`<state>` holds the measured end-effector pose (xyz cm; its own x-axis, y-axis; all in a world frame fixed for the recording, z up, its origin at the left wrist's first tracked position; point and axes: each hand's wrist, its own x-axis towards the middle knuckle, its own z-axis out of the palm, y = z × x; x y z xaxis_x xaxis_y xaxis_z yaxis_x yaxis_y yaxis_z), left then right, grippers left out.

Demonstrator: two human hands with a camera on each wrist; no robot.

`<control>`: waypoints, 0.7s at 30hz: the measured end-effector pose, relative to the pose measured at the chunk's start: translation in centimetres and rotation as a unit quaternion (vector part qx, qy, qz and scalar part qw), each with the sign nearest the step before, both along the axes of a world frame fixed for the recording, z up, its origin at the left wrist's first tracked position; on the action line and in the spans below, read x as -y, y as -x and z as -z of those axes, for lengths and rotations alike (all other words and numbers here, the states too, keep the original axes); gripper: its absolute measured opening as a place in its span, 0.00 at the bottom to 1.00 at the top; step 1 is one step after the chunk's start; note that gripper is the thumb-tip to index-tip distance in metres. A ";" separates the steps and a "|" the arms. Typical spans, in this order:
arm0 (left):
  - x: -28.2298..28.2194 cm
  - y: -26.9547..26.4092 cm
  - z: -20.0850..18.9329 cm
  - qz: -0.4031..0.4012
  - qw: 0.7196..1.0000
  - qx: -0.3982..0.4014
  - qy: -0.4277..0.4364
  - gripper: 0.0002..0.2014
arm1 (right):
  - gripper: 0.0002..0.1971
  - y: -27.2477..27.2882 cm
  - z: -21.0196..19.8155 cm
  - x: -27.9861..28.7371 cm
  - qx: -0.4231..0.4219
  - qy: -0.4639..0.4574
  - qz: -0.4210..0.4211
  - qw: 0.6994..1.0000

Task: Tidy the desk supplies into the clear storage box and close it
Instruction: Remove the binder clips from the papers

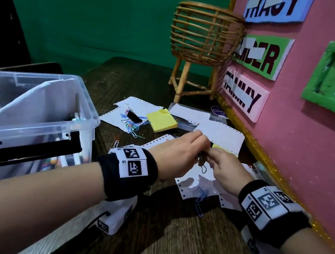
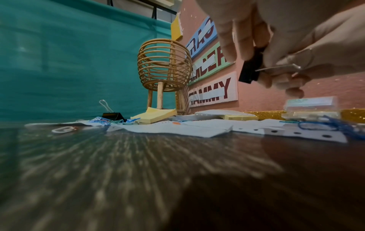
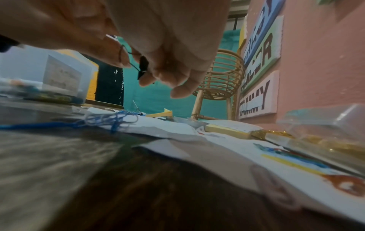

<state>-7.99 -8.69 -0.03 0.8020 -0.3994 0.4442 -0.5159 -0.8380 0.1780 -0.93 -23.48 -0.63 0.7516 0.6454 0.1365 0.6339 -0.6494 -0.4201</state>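
Note:
Both hands meet over the papers right of centre, pinching one small black binder clip between them above the table. My left hand comes from the left and my right hand from the right. In the left wrist view the left fingers are at the clip's black body, and the right fingers are at its wire handle. The clear storage box stands open at the left with pens inside. Another binder clip, coloured paper clips, a yellow sticky pad and blue paper clips lie on loose papers.
A wicker basket on legs stands at the back against the pink board, which walls off the right side. A small clear case lies by the board. A second sticky pad is half under paper. Bare wooden tabletop lies near me.

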 end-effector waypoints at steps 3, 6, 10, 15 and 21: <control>-0.2 -0.4 0.4 0.002 1.000 -0.015 -0.004 0.19 | 0.11 0.2 0.2 0.0 -0.048 -0.014 -0.040 0.998; 0.0 -0.6 0.5 -0.029 0.993 -0.115 -0.019 0.25 | 0.13 0.5 -0.1 0.3 -0.059 0.005 -0.062 0.996; 0.0 -1.0 0.5 -0.049 0.988 -0.135 -0.049 0.25 | 0.21 1.0 -0.4 0.5 -0.085 0.001 -0.073 0.994; -0.3 -0.9 0.4 -0.050 0.980 -0.170 -0.086 0.16 | 0.11 1.2 -0.2 0.2 -0.019 0.107 -0.077 0.991; -0.7 -1.8 0.2 -0.121 0.980 -0.092 -0.126 0.20 | 0.15 0.4 -0.3 0.3 -0.035 0.023 -0.032 0.999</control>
<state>-6.19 -8.04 -0.23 0.9442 -0.2655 0.1949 -0.2746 -0.9613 0.0210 -1.28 -23.81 -0.30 0.7158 0.6962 0.0539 0.6445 -0.6290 -0.4348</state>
